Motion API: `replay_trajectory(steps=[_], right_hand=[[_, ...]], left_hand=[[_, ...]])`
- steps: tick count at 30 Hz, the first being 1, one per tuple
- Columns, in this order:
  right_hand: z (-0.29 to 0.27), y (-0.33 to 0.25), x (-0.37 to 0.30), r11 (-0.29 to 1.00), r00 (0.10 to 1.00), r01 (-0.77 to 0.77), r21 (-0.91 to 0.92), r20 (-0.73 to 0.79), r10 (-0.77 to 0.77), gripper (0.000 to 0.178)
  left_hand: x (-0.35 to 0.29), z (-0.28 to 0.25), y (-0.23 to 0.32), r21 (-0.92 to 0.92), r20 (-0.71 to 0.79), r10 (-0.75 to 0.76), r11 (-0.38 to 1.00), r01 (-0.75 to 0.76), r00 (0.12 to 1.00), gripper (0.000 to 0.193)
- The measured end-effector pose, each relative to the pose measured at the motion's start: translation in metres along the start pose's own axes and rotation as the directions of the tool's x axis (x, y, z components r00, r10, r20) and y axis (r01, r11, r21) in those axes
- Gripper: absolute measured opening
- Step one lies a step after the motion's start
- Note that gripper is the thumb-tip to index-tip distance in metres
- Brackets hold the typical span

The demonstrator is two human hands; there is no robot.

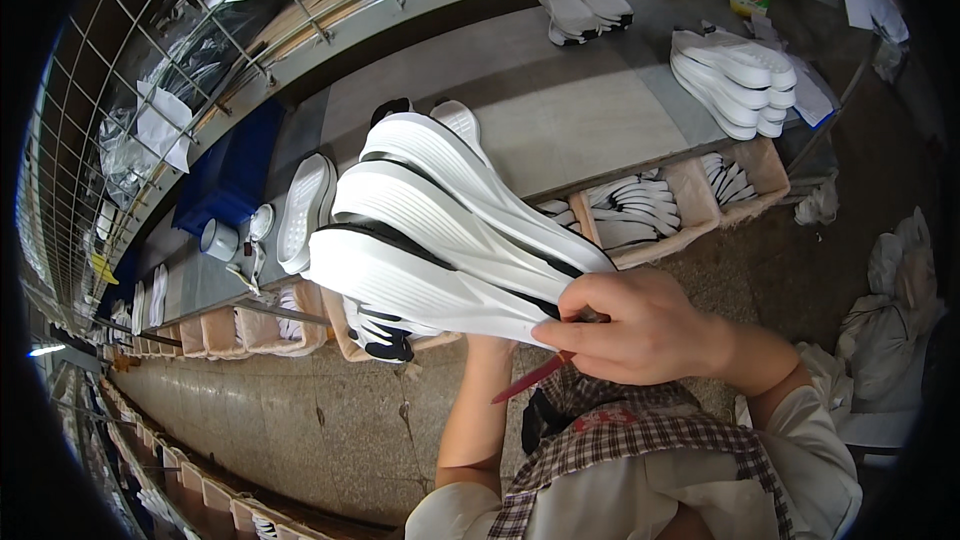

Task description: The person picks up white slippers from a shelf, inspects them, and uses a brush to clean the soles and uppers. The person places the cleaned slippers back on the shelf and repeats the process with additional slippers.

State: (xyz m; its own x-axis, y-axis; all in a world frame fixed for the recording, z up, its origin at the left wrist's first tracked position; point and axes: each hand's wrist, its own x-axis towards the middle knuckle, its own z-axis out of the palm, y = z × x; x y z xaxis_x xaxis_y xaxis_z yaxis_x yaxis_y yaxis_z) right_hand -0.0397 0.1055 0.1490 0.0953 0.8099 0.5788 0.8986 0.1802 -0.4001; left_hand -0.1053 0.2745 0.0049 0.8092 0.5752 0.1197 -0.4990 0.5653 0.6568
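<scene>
Several white shoe soles (430,205) with black trim are bunched in a fan in front of me, above the bench edge. Beneath their near part is my left hand (490,344), bearing them from below; its fingers are hidden behind the soles. My right hand (640,328) is closed at the narrow near ends of the soles, its thumb and forefinger by them. A slim dark red pointed tool (532,378) sticks out under its fingers, pointing left and down. More white soles (306,212) lie on the bench just beyond the bunch.
On the grey bench (400,70) stand stacked soles (735,80) at right and a pair (580,8) at the back. Left are a blue bin (230,165) and a white mug (219,239). Lined boxes (690,190) of white-and-black parts hang along the edge. Wire mesh (250,30) rises above.
</scene>
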Motion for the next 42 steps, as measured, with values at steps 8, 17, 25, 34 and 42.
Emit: replay_trajectory(steps=[8, 17, 25, 34, 42], right_hand=[[0.003, -0.008, 0.006, 0.996, 0.996, 0.016, -0.09, 0.084, -0.008, 0.029], [0.006, 0.01, -0.015, 0.918, 0.895, -0.395, 0.021, -0.218, 0.39, 0.077], [0.032, 0.016, -0.035, 0.787, 0.805, -0.593, 0.17, 0.101, 0.584, 0.102], [0.072, 0.047, -0.052, 0.689, 0.7, -0.637, 0.346, -0.115, 0.705, 0.072], [0.078, 0.078, -0.075, 0.352, 0.453, -0.575, 0.739, -0.07, 0.889, 0.068]], left_hand=[[-0.002, 0.003, 0.01, 0.035, 0.025, -0.018, 0.999, 0.017, 1.0, 0.042], [0.002, -0.02, 0.002, 0.047, -0.024, -0.098, 0.994, 0.099, 0.995, 0.045], [0.005, -0.025, -0.012, -0.048, -0.17, -0.206, 0.979, 0.2, 0.964, 0.043], [-0.006, -0.003, -0.005, 0.376, -0.281, 0.112, 0.927, 0.002, 0.953, 0.027], [0.041, -0.018, 0.07, 0.734, -0.37, 0.429, 0.678, -0.024, 0.824, 0.029]])
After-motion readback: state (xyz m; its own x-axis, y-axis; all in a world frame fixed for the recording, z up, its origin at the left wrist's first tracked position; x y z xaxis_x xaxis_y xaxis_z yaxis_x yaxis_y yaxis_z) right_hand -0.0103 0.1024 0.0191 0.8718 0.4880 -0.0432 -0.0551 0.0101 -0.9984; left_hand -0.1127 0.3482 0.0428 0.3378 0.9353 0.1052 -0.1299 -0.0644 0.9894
